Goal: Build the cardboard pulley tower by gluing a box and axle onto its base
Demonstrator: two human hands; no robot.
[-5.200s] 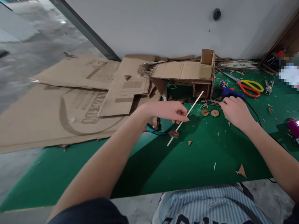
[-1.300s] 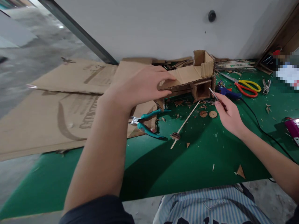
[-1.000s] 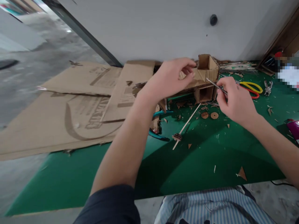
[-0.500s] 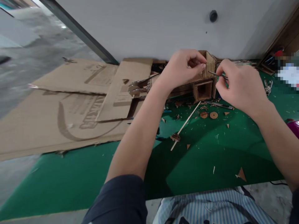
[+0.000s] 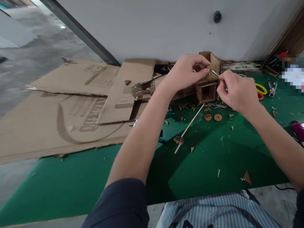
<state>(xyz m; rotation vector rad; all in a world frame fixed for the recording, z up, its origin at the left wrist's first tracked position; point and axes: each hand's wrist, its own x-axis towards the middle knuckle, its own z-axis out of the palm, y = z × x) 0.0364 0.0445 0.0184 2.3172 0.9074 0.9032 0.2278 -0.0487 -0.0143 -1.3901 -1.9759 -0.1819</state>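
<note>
Right hand (image 5: 237,90) is pinching a slim metal tool (image 5: 215,73) at the cardboard model (image 5: 214,67), standing by the wall (image 5: 154,28); left hand (image 5: 187,71) is curling alongside, contents unclear. Flattened cardboard (image 5: 35,126) is showing blurred, unreadable lettering.

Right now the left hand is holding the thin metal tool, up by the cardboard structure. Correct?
No, wrong hand. Head view: the right hand is holding the thin metal tool, up by the cardboard structure.

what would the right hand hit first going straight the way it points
The right hand would likely meet the upper cardboard box, metal tool first; the left hand is close, depth unclear.
</note>
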